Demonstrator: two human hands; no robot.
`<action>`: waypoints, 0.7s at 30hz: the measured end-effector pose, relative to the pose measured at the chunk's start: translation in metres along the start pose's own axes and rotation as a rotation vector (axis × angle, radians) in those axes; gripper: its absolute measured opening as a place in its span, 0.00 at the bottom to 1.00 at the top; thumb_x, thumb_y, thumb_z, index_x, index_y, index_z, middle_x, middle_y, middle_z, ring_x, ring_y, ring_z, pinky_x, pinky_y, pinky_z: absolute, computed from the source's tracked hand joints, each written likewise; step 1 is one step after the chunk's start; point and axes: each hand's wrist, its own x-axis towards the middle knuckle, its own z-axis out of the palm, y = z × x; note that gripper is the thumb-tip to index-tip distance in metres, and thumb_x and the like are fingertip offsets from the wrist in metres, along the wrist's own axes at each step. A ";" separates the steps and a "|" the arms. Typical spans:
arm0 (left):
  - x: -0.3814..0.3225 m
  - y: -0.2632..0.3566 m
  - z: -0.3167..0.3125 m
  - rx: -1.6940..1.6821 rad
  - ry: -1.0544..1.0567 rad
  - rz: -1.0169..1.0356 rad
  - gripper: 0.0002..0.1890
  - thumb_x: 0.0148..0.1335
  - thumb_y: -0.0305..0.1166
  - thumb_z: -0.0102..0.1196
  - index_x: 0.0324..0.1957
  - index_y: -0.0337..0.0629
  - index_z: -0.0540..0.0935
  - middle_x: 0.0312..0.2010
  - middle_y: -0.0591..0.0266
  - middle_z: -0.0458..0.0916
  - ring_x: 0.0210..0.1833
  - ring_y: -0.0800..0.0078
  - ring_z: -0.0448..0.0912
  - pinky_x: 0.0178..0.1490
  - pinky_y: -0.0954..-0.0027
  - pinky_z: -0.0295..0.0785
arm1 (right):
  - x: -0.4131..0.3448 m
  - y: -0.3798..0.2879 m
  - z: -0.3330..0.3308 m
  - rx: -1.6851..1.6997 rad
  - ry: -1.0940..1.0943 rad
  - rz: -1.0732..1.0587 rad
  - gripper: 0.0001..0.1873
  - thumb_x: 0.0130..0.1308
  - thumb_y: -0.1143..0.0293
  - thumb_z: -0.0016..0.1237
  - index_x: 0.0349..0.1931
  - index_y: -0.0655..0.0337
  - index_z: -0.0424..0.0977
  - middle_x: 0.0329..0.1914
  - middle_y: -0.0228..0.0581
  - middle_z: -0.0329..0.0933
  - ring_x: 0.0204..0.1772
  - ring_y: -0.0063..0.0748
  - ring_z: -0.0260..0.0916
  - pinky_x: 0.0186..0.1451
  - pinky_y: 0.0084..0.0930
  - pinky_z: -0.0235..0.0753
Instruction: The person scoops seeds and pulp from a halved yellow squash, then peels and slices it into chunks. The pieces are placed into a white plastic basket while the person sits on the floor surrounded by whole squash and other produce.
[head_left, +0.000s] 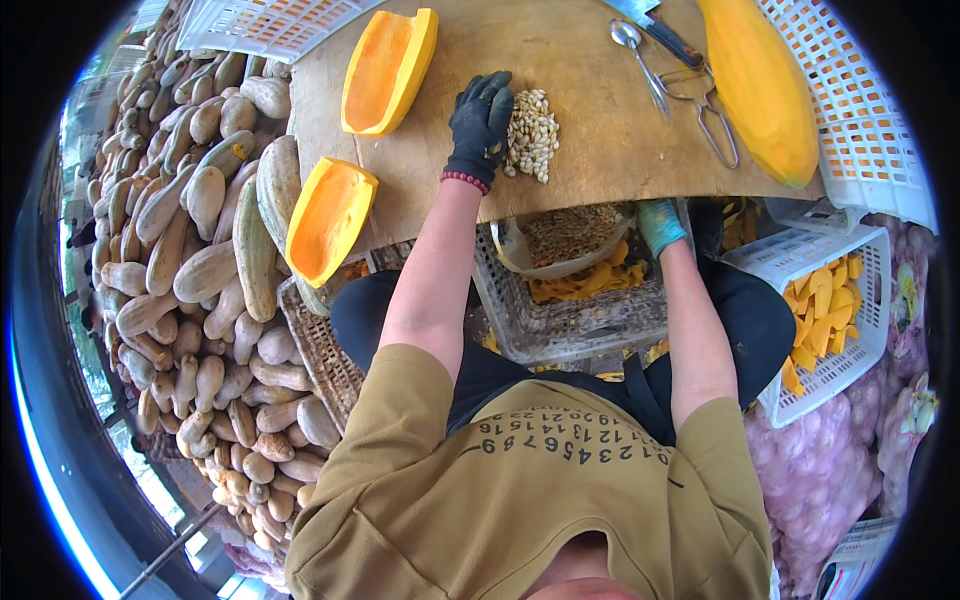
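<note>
My left hand (481, 124), in a dark glove with a red bead bracelet at the wrist, lies on the wooden board (600, 135) against the left side of a pile of pumpkin seeds (533, 136). My right hand (658, 225), in a teal glove, is at the board's near edge beside a bag of seeds (574, 236); its fingertips are hidden under the board. Two hollowed pieces of orange squash (382, 71) lie at the left. A peeled whole squash (765, 97), a spoon (637, 60), a knife (671, 37) and a metal-framed peeler (709, 112) are at the right.
Below the board, a crate (570, 334) holds the seed bag and orange peelings. Another crate (795, 397) with cut squash pieces stands at the right, near net bags of garlic or onions (810, 465). Unpeeled squashes (210, 270) are heaped at the left. White baskets flank the board's far corners.
</note>
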 end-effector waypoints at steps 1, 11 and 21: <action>0.004 0.000 0.006 0.028 -0.059 0.115 0.16 0.64 0.39 0.47 0.48 0.43 0.80 0.50 0.55 0.78 0.57 0.54 0.71 0.62 0.60 0.63 | 0.002 0.005 0.001 -0.039 -0.036 -0.113 0.23 0.69 0.56 0.38 0.56 0.64 0.64 0.56 0.44 0.65 0.57 0.37 0.61 0.58 0.31 0.64; -0.015 0.043 0.020 -0.206 -0.463 0.405 0.12 0.59 0.37 0.53 0.40 0.43 0.84 0.45 0.56 0.81 0.54 0.57 0.75 0.58 0.61 0.69 | 0.009 0.023 0.028 0.764 0.106 0.059 0.26 0.67 0.50 0.42 0.59 0.55 0.61 0.54 0.40 0.69 0.48 0.39 0.73 0.39 0.39 0.81; -0.065 0.074 0.016 -0.154 -0.576 0.580 0.14 0.56 0.33 0.53 0.45 0.42 0.81 0.49 0.54 0.78 0.56 0.56 0.73 0.61 0.58 0.66 | -0.016 -0.037 -0.011 1.163 -0.055 0.323 0.28 0.67 0.48 0.43 0.61 0.54 0.60 0.56 0.37 0.68 0.49 0.34 0.70 0.47 0.33 0.77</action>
